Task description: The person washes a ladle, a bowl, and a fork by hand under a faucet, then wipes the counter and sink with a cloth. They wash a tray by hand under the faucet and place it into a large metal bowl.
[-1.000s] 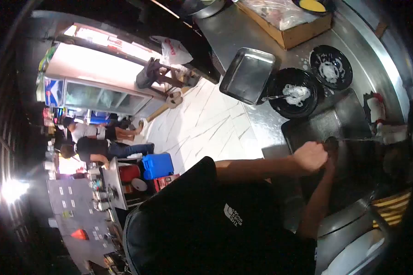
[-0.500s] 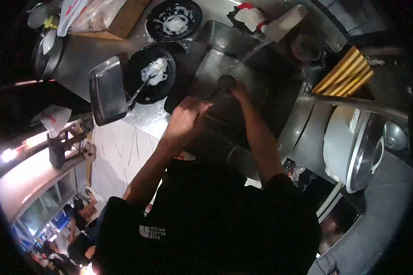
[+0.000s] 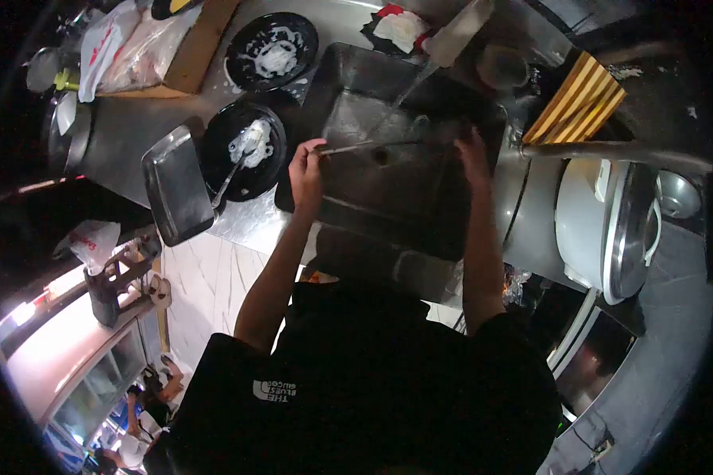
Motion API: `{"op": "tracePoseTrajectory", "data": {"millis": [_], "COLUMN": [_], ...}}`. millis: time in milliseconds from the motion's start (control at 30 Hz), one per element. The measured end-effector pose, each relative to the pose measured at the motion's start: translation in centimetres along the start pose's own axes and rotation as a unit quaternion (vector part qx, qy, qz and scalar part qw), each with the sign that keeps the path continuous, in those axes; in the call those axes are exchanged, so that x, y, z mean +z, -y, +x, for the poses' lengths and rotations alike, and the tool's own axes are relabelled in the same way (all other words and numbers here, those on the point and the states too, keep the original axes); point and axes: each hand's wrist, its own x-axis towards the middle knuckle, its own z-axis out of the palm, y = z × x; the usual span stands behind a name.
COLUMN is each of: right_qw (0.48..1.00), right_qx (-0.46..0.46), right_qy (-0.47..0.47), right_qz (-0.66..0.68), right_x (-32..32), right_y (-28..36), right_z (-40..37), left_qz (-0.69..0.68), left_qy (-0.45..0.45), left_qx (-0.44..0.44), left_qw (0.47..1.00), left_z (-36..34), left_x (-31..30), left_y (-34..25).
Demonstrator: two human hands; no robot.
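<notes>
My left hand is closed on the light handle of a thin utensil above the metal sink. The utensil points right, and its far part blurs into the dark basin. At the sink's right side is my right hand, its fingers smeared by motion near the far end of that dark line. The drain shows below the utensil. A thin stream runs down into the basin from the faucet.
Left of the sink are two black plates with white residue, one bearing a spoon, and a metal tray. A cardboard box stands behind. To the right are a striped board and a white lidded pot.
My right hand has moved right, away from my left hand, so the two are now wide apart. My left hand has risen a little. The whole view has shifted slightly.
</notes>
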Motion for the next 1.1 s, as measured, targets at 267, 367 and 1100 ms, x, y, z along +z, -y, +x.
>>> {"op": "tracePoseTrajectory", "data": {"millis": [267, 367, 1100], "right_qw": [0.974, 0.975, 0.965], "right_qx": [0.139, 0.158, 0.168], "right_qy": [0.019, 0.009, -0.017], "right_qz": [0.177, 0.157, 0.203], "right_x": [-11.6, -14.2, -12.7], "right_y": [10.1, 14.0, 16.0], "right_z": [1.2, 0.8, -2.3], "left_qz": [-0.487, -0.578, -0.288], "left_qy": [0.003, 0.026, 0.098], "left_qx": [-0.181, -0.276, -0.234], "left_qw": [0.854, 0.768, 0.924], "left_z": [10.4, 10.1, 6.0], "left_x": [9.7, 13.2, 12.1], "left_y": [15.3, 14.6, 8.2]}}
